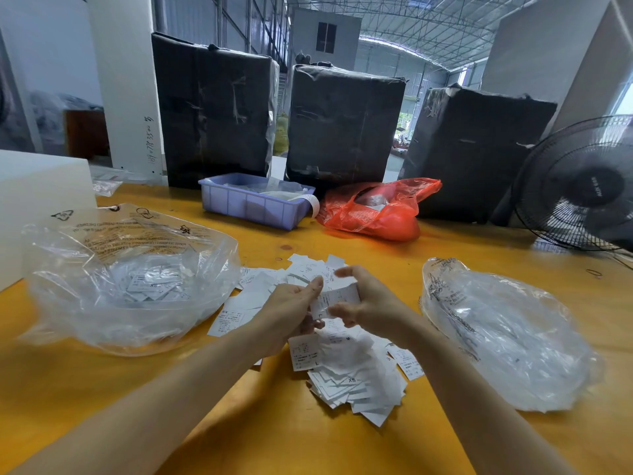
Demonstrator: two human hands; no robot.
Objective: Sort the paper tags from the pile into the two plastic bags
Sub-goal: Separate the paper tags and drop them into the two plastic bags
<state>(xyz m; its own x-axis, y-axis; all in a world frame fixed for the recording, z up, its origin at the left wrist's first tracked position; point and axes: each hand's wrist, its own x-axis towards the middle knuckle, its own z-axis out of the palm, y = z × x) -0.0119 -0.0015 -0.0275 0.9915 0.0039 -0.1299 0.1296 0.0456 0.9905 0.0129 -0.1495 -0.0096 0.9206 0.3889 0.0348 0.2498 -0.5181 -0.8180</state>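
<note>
Holding one tag (334, 299): two hands (289, 310); two bags (130, 279).

Single head-worn wide-angle view, looking forward and down across yellow table (342, 450). Close over both forearms at bottom edge; wrapped black boxes (342, 125) stand farther back. Edges bowed by lens. No second view.

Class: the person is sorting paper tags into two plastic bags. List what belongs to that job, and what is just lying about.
Belongs to the job:
pile of tags
held tag
left bag
right bag
left hand
right hand

Just lying about:
blue tray
red bag
fan
three black-wrapped parcels
</note>
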